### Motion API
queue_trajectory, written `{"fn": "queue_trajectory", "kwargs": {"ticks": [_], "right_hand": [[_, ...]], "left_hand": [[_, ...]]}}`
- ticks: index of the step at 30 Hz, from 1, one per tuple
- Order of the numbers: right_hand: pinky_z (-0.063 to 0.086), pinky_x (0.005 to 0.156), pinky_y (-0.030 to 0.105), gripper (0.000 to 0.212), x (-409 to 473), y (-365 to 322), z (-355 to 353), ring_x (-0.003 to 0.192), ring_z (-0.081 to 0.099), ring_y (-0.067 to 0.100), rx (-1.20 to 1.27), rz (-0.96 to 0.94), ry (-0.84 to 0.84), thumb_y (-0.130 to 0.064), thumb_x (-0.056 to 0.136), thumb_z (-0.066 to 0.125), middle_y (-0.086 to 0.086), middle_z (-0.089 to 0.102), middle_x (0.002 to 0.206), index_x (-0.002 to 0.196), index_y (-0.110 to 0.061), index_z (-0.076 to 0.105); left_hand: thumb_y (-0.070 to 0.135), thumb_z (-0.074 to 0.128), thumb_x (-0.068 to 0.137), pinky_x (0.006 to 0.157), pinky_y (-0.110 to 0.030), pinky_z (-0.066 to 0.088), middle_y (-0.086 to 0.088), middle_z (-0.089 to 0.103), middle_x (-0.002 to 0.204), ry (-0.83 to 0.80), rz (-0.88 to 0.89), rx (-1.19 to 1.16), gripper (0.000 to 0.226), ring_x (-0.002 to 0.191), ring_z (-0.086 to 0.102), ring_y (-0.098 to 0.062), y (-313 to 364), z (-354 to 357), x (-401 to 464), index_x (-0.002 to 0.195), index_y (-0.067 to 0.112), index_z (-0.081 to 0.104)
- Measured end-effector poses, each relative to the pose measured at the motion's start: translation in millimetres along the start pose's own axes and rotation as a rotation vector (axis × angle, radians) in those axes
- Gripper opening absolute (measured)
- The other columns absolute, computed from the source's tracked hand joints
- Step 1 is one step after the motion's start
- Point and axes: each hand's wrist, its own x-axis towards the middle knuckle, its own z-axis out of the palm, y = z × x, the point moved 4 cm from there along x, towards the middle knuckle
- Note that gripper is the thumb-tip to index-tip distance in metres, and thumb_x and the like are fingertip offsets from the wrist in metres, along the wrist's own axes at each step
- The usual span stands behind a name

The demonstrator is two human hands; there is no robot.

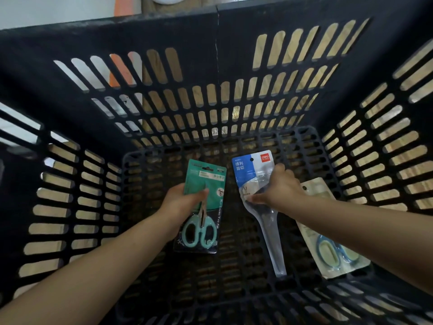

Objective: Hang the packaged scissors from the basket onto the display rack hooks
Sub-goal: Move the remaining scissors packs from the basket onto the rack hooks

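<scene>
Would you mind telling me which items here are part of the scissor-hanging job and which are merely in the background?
Part of the job:
- green-carded scissors pack, gripped by left hand
- blue-and-clear scissors pack, gripped by right hand
- cream-carded pack of blue-handled scissors, lying loose
- black slotted plastic basket

Background:
- orange object behind the slots

Cream scissors pack [332, 233] — forearm-covered, blurred.

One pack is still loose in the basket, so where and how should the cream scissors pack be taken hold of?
Pinch the cream scissors pack at its upper header edge, coming from above. It lies flat on the basket floor, and the right hand already sits beside that end.
</scene>
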Motion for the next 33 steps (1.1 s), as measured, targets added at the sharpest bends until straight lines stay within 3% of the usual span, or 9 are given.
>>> {"fn": "queue_trajectory", "kwargs": {"ticks": [5, 7, 11, 14, 19, 25, 28, 31, 33], "right_hand": [[0.049, 0.088, 0.039, 0.061, 7, 13, -2, 0.108, 0.055, 0.029, 0.283, 0.093, -0.049, -0.021, 0.069, 0.082, 0.012, 0.054, 0.117, 0.116, -0.003, 0.048], [0.054, 0.081, 0.040, 0.031, 12, 22, -5, 0.096, 0.062, 0.029, 0.435, 0.132, -0.147, -0.018, 0.081, 0.072, 0.016, 0.064, 0.107, 0.105, -0.002, 0.058], [0.052, 0.072, 0.034, 0.016, 11, 24, -13, 0.090, 0.062, 0.026, 0.546, 0.100, -0.239, -0.019, 0.095, 0.052, 0.012, 0.063, 0.098, 0.103, -0.006, 0.058], [0.051, 0.081, 0.038, 0.016, 0, 19, -19, 0.093, 0.059, 0.025, 0.598, 0.075, -0.291, -0.021, 0.098, 0.046, 0.007, 0.060, 0.093, 0.085, -0.017, 0.053], [0.053, 0.072, 0.035, 0.019, -28, 3, -58, 0.090, 0.061, 0.020, 0.657, 0.020, -0.296, -0.025, 0.097, 0.049, 0.010, 0.063, 0.101, 0.109, -0.011, 0.054], [0.052, 0.082, 0.039, 0.012, -97, -47, -147, 0.091, 0.063, 0.024, 0.683, -0.044, -0.288, -0.020, 0.095, 0.053, 0.013, 0.065, 0.098, 0.098, -0.009, 0.055], [0.050, 0.074, 0.033, 0.020, -146, -103, -216, 0.089, 0.060, 0.023, 0.727, -0.082, -0.275, -0.016, 0.094, 0.054, 0.019, 0.061, 0.104, 0.104, 0.001, 0.052], [0.045, 0.059, 0.021, 0.015, -203, -168, -288, 0.071, 0.056, 0.017, 0.813, -0.141, -0.320, -0.005, 0.091, 0.057, 0.016, 0.060, 0.085, 0.098, 0.007, 0.053], [0.043, 0.056, 0.013, 0.009, -252, -217, -340, 0.065, 0.055, 0.015, 0.831, -0.249, -0.324, 0.003, 0.086, 0.060, 0.014, 0.061, 0.076, 0.089, 0.011, 0.056]], "left_hand": [[0.018, 0.059, 0.091, 0.075, -0.027, 0.054, -0.005, 0.070, 0.104, -0.012, -0.002, -0.023, 0.024, 0.091, 0.067, -0.019, 0, 0, 2, 0.115, 0.012, 0.061], [0.021, 0.058, 0.093, 0.081, -0.033, 0.054, -0.008, 0.070, 0.106, -0.009, -0.021, -0.040, 0.025, 0.093, 0.068, -0.022, -2, 1, 5, 0.115, 0.011, 0.062], [0.028, 0.057, 0.093, 0.076, -0.032, 0.055, -0.008, 0.071, 0.101, 0.050, -0.048, -0.045, 0.023, 0.088, 0.069, -0.021, 3, 3, 6, 0.108, 0.013, 0.064], [0.029, 0.058, 0.092, 0.074, -0.033, 0.055, -0.008, 0.071, 0.101, 0.108, -0.059, -0.038, 0.024, 0.087, 0.069, -0.022, 16, 4, -4, 0.109, 0.013, 0.063], [0.021, 0.058, 0.092, 0.066, -0.030, 0.055, -0.009, 0.070, 0.096, 0.151, -0.056, -0.144, 0.012, 0.081, 0.068, -0.021, 57, -2, -44, 0.099, 0.013, 0.063], [0.015, 0.061, 0.090, 0.063, -0.027, 0.055, -0.011, 0.070, 0.088, 0.253, -0.039, -0.253, 0.009, 0.071, 0.066, -0.020, 130, -41, -140, 0.081, 0.015, 0.063], [0.013, 0.063, 0.088, 0.077, -0.035, 0.056, -0.010, 0.070, 0.087, 0.325, -0.014, -0.288, 0.005, 0.082, 0.067, -0.026, 186, -80, -207, 0.083, 0.013, 0.065], [0.009, 0.064, 0.088, 0.090, -0.044, 0.051, -0.011, 0.069, 0.093, 0.446, 0.050, -0.301, 0.006, 0.093, 0.065, -0.029, 250, -129, -287, 0.092, 0.008, 0.066], [0.007, 0.065, 0.086, 0.096, -0.037, 0.045, -0.009, 0.064, 0.101, 0.575, 0.128, -0.345, 0.016, 0.100, 0.059, -0.023, 296, -166, -345, 0.102, 0.006, 0.064]]}}
